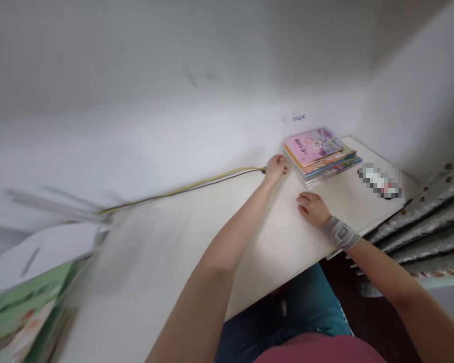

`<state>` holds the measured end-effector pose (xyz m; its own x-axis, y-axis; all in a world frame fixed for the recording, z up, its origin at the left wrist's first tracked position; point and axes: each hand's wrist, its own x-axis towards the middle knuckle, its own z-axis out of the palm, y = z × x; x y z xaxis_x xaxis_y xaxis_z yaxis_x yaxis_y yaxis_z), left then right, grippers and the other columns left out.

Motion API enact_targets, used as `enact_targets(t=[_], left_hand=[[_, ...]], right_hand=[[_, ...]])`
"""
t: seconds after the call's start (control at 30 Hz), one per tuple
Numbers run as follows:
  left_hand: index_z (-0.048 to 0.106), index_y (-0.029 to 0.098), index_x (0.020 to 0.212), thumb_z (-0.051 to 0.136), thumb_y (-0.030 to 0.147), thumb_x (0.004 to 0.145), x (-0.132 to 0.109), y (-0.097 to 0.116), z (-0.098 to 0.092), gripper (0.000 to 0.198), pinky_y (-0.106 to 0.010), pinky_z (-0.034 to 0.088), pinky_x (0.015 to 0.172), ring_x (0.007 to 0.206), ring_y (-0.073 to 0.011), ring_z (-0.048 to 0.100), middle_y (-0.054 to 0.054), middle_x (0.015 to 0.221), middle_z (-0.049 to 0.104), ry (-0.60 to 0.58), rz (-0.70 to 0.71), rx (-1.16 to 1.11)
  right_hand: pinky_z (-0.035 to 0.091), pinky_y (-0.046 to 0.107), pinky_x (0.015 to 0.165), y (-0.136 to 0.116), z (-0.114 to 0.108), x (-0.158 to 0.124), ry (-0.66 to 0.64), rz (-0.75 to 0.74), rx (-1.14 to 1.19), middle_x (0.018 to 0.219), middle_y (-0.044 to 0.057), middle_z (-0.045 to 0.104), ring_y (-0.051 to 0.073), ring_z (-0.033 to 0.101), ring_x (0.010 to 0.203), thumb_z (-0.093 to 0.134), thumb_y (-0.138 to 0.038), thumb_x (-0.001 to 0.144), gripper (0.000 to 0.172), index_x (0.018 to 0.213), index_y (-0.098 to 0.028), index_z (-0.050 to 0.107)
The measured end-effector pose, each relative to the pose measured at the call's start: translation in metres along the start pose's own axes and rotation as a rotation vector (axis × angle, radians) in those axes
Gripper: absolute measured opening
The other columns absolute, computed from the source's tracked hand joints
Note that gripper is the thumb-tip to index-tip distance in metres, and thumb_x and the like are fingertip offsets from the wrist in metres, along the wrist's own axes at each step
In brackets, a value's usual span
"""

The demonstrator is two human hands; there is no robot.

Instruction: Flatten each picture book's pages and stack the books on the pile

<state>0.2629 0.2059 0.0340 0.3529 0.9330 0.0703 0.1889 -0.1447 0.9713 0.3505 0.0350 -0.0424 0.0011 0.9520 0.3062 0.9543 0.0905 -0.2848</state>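
Note:
A stack of colourful books [321, 155], pink cover on top, lies at the far right of the white table [196, 252], against the wall. My left hand [276, 167] reaches out to the stack's left edge, its fingers curled and touching the books beside the end of a yellow cable [196, 184]. My right hand [313, 208], with a grey wrist strap, rests on the table just in front of the stack, fingers bent, holding nothing that I can see.
The yellow cable runs along the wall from left to right. A small dark and white object [380, 180], blurred out, lies right of the books. Green printed material [18, 312] is smeared at the lower left. Patterned grey fabric [423, 227] hangs beside the table's right edge.

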Motion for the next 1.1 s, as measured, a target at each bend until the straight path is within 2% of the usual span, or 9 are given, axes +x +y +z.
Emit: enact_targets(t=[0.13, 0.2, 0.23, 0.33, 0.43, 0.6, 0.8, 0.93, 1.1], left_hand=[[0.069, 0.019, 0.083, 0.064, 0.025, 0.075, -0.08, -0.018, -0.081, 0.011, -0.029, 0.049, 0.085, 0.085, -0.0163, 0.064, -0.004, 0.09, 0.07, -0.052, 0.117, 0.168], [0.071, 0.021, 0.087, 0.057, 0.028, 0.081, -0.125, -0.032, -0.131, 0.017, -0.033, 0.046, 0.094, 0.097, -0.019, 0.063, -0.006, 0.103, 0.069, -0.125, 0.267, 0.474], [0.071, 0.021, 0.09, 0.052, 0.028, 0.084, -0.146, -0.039, -0.157, 0.021, -0.035, 0.045, 0.097, 0.104, -0.0203, 0.061, -0.007, 0.109, 0.068, -0.083, 0.286, 0.612], [0.069, 0.018, 0.102, 0.045, 0.024, 0.087, -0.201, -0.062, -0.225, 0.029, -0.038, 0.044, 0.099, 0.116, -0.0244, 0.055, -0.011, 0.119, 0.064, 0.142, 0.15, 0.962], [0.064, 0.011, 0.11, 0.048, 0.023, 0.086, -0.238, -0.08, -0.267, 0.032, -0.041, 0.044, 0.099, 0.121, -0.0296, 0.051, -0.018, 0.127, 0.058, 0.228, -0.085, 1.176], [0.062, 0.009, 0.109, 0.049, 0.032, 0.087, -0.264, -0.094, -0.282, 0.033, -0.038, 0.043, 0.099, 0.12, -0.028, 0.053, -0.02, 0.131, 0.055, 0.203, -0.185, 1.219], [0.066, 0.012, 0.092, 0.037, 0.017, 0.091, -0.263, -0.09, -0.283, 0.029, -0.031, 0.046, 0.089, 0.099, -0.0216, 0.063, -0.014, 0.104, 0.066, 0.202, -0.245, 1.22], [0.065, 0.009, 0.091, 0.036, 0.01, 0.088, -0.26, -0.087, -0.285, 0.029, -0.032, 0.047, 0.082, 0.092, -0.0234, 0.065, -0.016, 0.096, 0.066, 0.193, -0.292, 1.224], [0.062, 0.009, 0.097, 0.036, 0.008, 0.086, -0.256, -0.074, -0.291, 0.028, -0.033, 0.048, 0.076, 0.09, -0.0261, 0.066, -0.017, 0.099, 0.066, 0.26, -0.341, 1.22]], right_hand=[[0.04, 0.042, 0.101, 0.009, 0.003, -0.002, 0.013, -0.039, -0.039, 0.125, 0.013, 0.06, 0.024, 0.054, 0.115, 0.044, -0.023, 0.087, 0.033, 0.115, -0.017, 0.062], [0.041, 0.042, 0.101, 0.014, 0.006, -0.003, 0.016, -0.085, -0.057, 0.125, 0.015, 0.06, 0.025, 0.053, 0.117, 0.043, -0.024, 0.087, 0.036, 0.116, -0.015, 0.061], [0.041, 0.043, 0.101, 0.017, 0.007, -0.004, 0.009, -0.109, -0.067, 0.126, 0.016, 0.059, 0.026, 0.053, 0.118, 0.041, -0.025, 0.087, 0.037, 0.117, -0.014, 0.061], [0.041, 0.044, 0.102, 0.025, 0.009, -0.005, -0.011, -0.146, -0.094, 0.127, 0.019, 0.058, 0.028, 0.052, 0.119, 0.037, -0.028, 0.088, 0.042, 0.119, -0.01, 0.061], [0.042, 0.045, 0.103, 0.032, 0.009, -0.005, -0.027, -0.173, -0.106, 0.128, 0.021, 0.057, 0.029, 0.053, 0.119, 0.035, -0.031, 0.089, 0.047, 0.119, -0.007, 0.06], [0.045, 0.046, 0.1, 0.042, 0.01, -0.004, -0.02, -0.209, -0.14, 0.126, 0.021, 0.058, 0.031, 0.056, 0.115, 0.036, -0.033, 0.088, 0.046, 0.117, -0.01, 0.062], [0.049, 0.047, 0.093, 0.032, 0.005, -0.008, 0.064, -0.279, -0.148, 0.116, 0.018, 0.064, 0.029, 0.06, 0.107, 0.039, -0.035, 0.089, 0.04, 0.11, -0.013, 0.064], [0.05, 0.049, 0.092, -0.003, -0.001, -0.013, 0.121, -0.349, -0.089, 0.117, 0.018, 0.063, 0.03, 0.059, 0.108, 0.04, -0.03, 0.091, 0.036, 0.112, -0.013, 0.063], [0.05, 0.049, 0.093, -0.075, 0.005, -0.029, 0.103, -0.406, 0.075, 0.115, 0.017, 0.064, 0.028, 0.059, 0.108, 0.041, -0.029, 0.093, 0.034, 0.115, -0.015, 0.063]])
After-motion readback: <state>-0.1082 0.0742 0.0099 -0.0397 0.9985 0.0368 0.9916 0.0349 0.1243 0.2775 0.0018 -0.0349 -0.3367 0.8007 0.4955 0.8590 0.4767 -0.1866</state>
